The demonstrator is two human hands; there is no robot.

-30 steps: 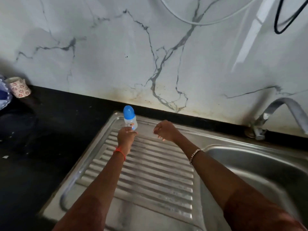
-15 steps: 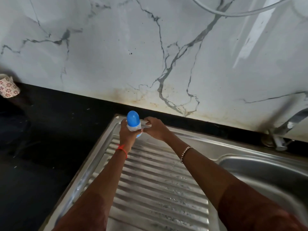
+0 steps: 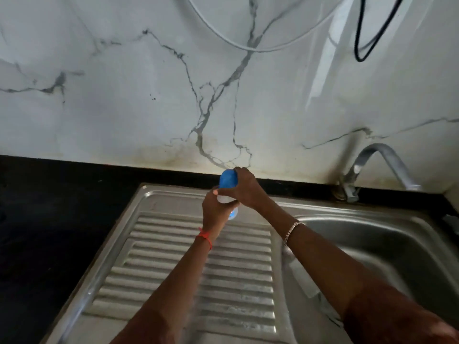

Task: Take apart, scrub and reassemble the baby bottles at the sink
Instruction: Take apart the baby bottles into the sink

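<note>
A small clear baby bottle [image 3: 233, 212] with a blue domed cap [image 3: 227, 179] is held above the far end of the ribbed steel drainboard [image 3: 173, 264]. My left hand [image 3: 215, 209] grips the bottle's body from below. My right hand [image 3: 244, 188] wraps over the blue cap from the right, fingers curled round it. Most of the bottle's body is hidden by both hands.
The steel sink basin [image 3: 387, 247] lies to the right, with a curved tap [image 3: 370, 167] at its back corner. Black countertop [image 3: 54, 219] runs along the left and behind. A marble wall with a white hose [image 3: 238, 43] and a black cable [image 3: 360, 33] rises at the back.
My left hand lifted the bottle off the drainboard. My right hand came across from the right and closed over the blue cap.
</note>
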